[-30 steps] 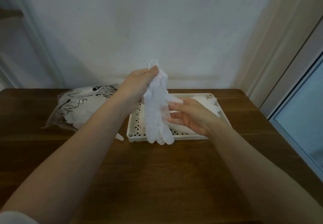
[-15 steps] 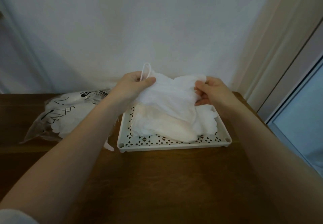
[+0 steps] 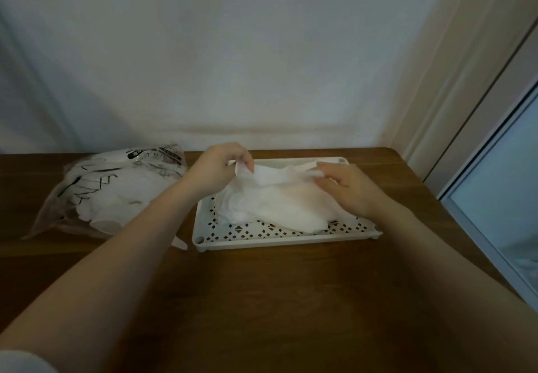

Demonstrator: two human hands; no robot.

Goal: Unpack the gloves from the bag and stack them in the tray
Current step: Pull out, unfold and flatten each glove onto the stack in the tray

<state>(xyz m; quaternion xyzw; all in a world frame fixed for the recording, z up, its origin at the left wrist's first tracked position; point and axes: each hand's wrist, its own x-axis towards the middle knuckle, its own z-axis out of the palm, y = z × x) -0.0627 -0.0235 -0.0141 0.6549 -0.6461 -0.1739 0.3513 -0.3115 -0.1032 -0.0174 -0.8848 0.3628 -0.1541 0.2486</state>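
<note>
Wooden table (image 3: 276,299): both hands (image 3: 218,168) pinch glove (image 3: 270,176) over tray (image 3: 291,238).

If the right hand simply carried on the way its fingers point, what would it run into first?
Probably the left hand: the right hand points left along the white glove both pinch above the tray; depth is unclear.

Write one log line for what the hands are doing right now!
left hand pinches glove | right hand pinches glove | over tray | bag beside tray
</note>
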